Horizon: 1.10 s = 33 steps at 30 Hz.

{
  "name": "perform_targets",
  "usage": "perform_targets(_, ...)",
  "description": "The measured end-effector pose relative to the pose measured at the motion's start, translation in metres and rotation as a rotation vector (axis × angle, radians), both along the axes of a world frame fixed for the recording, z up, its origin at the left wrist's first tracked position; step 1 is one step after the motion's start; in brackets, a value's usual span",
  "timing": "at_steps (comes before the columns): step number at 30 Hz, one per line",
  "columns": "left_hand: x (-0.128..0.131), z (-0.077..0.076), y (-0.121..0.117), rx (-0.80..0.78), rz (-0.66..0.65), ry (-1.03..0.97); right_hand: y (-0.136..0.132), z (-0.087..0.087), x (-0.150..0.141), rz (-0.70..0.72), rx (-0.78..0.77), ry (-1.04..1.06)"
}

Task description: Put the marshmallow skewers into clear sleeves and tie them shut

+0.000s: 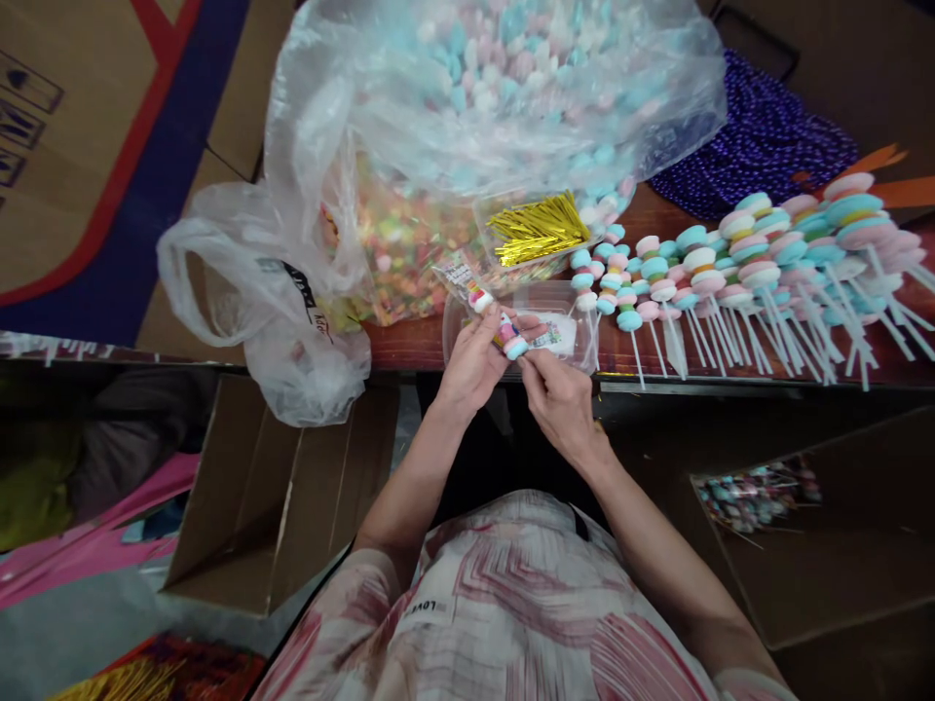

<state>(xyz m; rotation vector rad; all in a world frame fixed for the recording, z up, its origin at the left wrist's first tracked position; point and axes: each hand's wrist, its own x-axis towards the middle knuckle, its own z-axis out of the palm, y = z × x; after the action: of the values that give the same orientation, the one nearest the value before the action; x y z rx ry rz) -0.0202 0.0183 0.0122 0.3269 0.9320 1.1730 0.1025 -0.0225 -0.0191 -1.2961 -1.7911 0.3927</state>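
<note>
I see left hand (474,362) clamped on bagged pastel skewer (506,334), over clear tray (588,343); right hand (561,389) pinched at its lower end, probably on stick, too small for me to confirm. Gold ties (541,229) beyond, heaped skewers (760,268) rightward.

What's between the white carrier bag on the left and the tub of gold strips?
In the head view, a plastic-covered heap of small multicoloured pieces lies between the white carrier bag and the tub of gold strips.

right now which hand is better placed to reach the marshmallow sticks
Probably the right hand: the marshmallow sticks lie on its side, though like the left hand it holds the bagged stick.
</note>
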Motion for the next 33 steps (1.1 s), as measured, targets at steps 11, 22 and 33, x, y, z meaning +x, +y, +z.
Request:
perform_targets(11, -0.013, -0.004, 0.006, 0.007, 0.148, 0.001, -0.002, 0.023, 0.010, 0.089, -0.496, 0.502)
perform_targets(22, -0.003, -0.002, -0.001, 0.092, 0.069, -0.060, 0.000, 0.026, 0.000, 0.179, -0.864, 1.043)
perform_targets(33, -0.004, 0.003, 0.003, 0.053, 0.172, -0.061, -0.017, 0.020, 0.002, 0.109, -0.239, 0.118)
